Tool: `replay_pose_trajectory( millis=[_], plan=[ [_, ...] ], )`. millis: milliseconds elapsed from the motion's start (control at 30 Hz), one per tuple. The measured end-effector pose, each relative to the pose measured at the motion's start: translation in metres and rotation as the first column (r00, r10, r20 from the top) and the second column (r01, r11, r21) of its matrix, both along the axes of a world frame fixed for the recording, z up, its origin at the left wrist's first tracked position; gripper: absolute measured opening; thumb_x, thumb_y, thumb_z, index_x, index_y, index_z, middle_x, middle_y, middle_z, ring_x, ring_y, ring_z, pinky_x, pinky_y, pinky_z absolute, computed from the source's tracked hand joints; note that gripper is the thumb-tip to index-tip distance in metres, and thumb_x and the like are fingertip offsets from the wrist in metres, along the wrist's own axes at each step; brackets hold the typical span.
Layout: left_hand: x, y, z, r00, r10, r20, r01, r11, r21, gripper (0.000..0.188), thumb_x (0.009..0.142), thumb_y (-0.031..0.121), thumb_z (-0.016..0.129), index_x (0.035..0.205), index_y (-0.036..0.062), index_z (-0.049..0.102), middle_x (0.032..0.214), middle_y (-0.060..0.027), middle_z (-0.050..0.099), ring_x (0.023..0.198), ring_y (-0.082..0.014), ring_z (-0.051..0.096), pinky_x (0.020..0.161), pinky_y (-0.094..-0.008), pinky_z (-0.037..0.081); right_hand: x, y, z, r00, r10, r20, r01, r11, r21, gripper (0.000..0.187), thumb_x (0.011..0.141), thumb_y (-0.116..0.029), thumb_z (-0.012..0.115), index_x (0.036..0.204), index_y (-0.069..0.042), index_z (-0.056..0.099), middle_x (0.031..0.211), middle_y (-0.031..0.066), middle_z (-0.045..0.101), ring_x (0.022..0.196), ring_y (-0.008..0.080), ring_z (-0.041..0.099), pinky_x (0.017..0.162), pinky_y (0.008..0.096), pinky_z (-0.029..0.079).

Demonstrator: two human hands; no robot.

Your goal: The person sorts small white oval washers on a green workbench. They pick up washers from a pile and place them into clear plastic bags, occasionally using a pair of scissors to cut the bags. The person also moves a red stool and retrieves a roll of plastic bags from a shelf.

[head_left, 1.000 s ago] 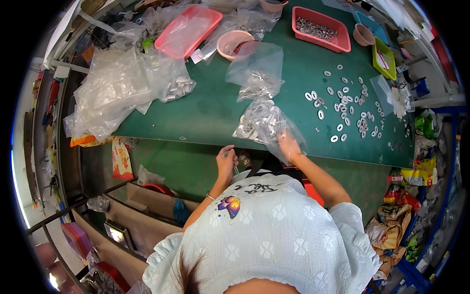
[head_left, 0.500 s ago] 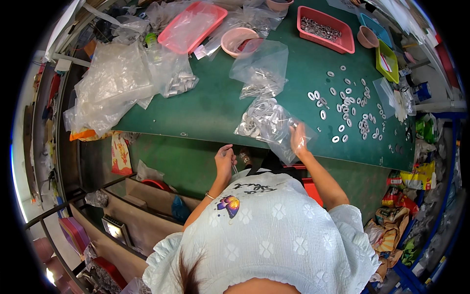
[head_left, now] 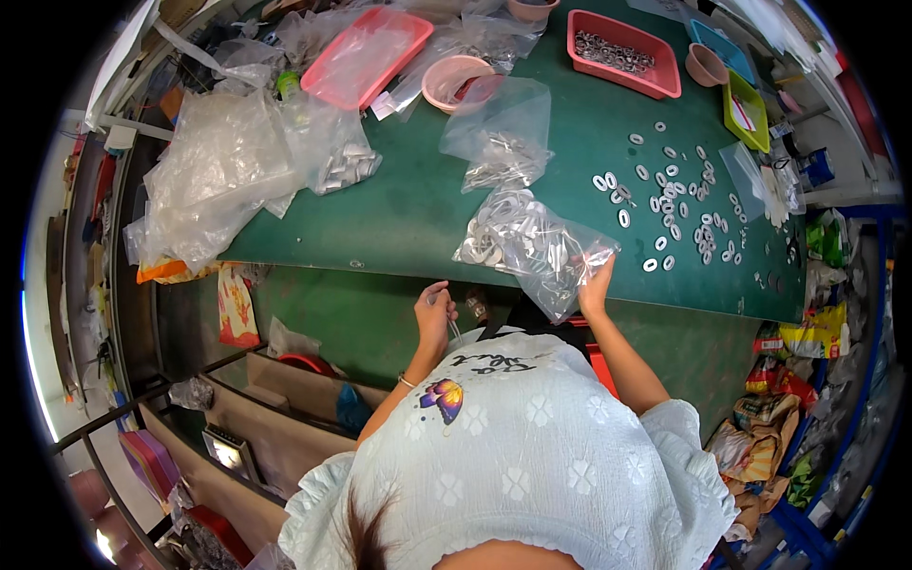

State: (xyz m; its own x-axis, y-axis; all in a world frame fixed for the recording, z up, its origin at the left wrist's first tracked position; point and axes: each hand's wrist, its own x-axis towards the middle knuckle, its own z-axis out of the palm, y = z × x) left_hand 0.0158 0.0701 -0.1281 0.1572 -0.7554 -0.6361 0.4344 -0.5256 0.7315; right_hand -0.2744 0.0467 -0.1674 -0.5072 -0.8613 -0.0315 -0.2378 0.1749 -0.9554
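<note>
My right hand (head_left: 596, 285) is closed on the mouth of a clear plastic bag (head_left: 556, 290) at the table's front edge. Flat silver metal pieces (head_left: 496, 226) fill the bag's left part, and some lie nearer its mouth. Below the table edge, in front of my body, my left hand (head_left: 434, 313) is closed around a thin silver tool (head_left: 455, 329), which looks like tweezers; most of it is hidden by the fingers. Just beyond the held bag lies another clear bag (head_left: 503, 157) with small metal parts. Many loose oval metal rings (head_left: 668, 204) are scattered to the right.
Green table (head_left: 351, 223) spans the front. On it stand a pink tray of metal parts (head_left: 622, 57), a pink bowl (head_left: 456, 84), a red-pink tray (head_left: 366, 57), a yellow-green basket (head_left: 746, 112) and a heap of plastic bags (head_left: 218, 157). Shelves (head_left: 266, 408) stand lower left.
My right hand has shifted slightly right, drawing the bag's mouth with it. Metal pieces inside now show closer to the mouth. The left hand stays nearly still.
</note>
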Motion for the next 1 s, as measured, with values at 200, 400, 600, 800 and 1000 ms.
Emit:
replay_pose_trajectory(
  millis=[200, 400, 600, 800, 1000],
  plan=[
    [-0.002, -0.003, -0.001, 1.000, -0.025, -0.002, 0.025, 1.000, -0.001, 0.021, 0.085, 0.005, 0.052, 0.105, 0.0019, 0.051, 0.069, -0.0010, 0.046, 0.056, -0.0100, 0.044, 0.046, -0.0228, 0.038, -0.002, 0.002, -0.046, 1.000, 0.001, 0.013, -0.004, 0.977, 0.213, 0.039, 0.083, -0.031, 0.058, 0.106, -0.001, 0.047, 0.094, 0.0160, 0.057, 0.085, 0.0230, 0.056, 0.071, 0.0376, 0.046],
    [-0.001, -0.002, -0.003, 1.000, -0.027, 0.008, 0.027, 1.000, 0.011, 0.020, 0.085, 0.005, 0.052, 0.105, 0.0028, 0.051, 0.069, -0.0009, 0.046, 0.057, -0.0097, 0.044, 0.046, -0.0230, 0.038, 0.021, -0.013, -0.007, 0.785, 0.403, -0.471, -0.057, 0.803, 0.593, 0.041, 0.073, -0.037, 0.064, 0.099, -0.005, 0.057, 0.089, 0.0203, 0.062, 0.087, 0.0370, 0.059, 0.074, 0.0453, 0.047],
    [-0.001, -0.003, -0.003, 1.000, -0.008, -0.004, 0.008, 1.000, 0.005, 0.019, 0.085, 0.006, 0.052, 0.104, 0.0028, 0.051, 0.069, -0.0009, 0.046, 0.057, -0.0099, 0.043, 0.046, -0.0232, 0.037, 0.019, -0.020, 0.013, 0.665, 0.602, -0.443, -0.207, 0.718, 0.665, 0.045, 0.074, -0.034, 0.061, 0.097, 0.005, 0.059, 0.087, 0.0261, 0.061, 0.086, 0.0388, 0.059, 0.073, 0.0417, 0.048],
    [0.001, 0.000, -0.006, 1.000, 0.009, -0.011, -0.009, 1.000, 0.011, 0.020, 0.085, 0.006, 0.053, 0.105, 0.0025, 0.051, 0.069, -0.0010, 0.046, 0.057, -0.0100, 0.043, 0.046, -0.0230, 0.037, 0.016, -0.017, 0.009, 0.944, 0.330, 0.001, -0.324, 0.926, 0.193, 0.044, 0.071, -0.026, 0.065, 0.102, 0.005, 0.058, 0.088, 0.0211, 0.063, 0.082, 0.0295, 0.060, 0.074, 0.0359, 0.046],
    [-0.005, -0.003, 0.001, 1.000, 0.015, 0.018, -0.015, 1.000, 0.005, 0.019, 0.086, 0.006, 0.051, 0.104, 0.0011, 0.051, 0.066, 0.0005, 0.045, 0.053, -0.0071, 0.042, 0.043, -0.0206, 0.036, 0.047, -0.032, 0.014, 0.886, 0.443, -0.140, -0.401, 0.882, 0.249, 0.041, 0.073, -0.027, 0.065, 0.101, 0.003, 0.059, 0.088, 0.0227, 0.062, 0.080, 0.0344, 0.060, 0.073, 0.0374, 0.046]
  ],
)
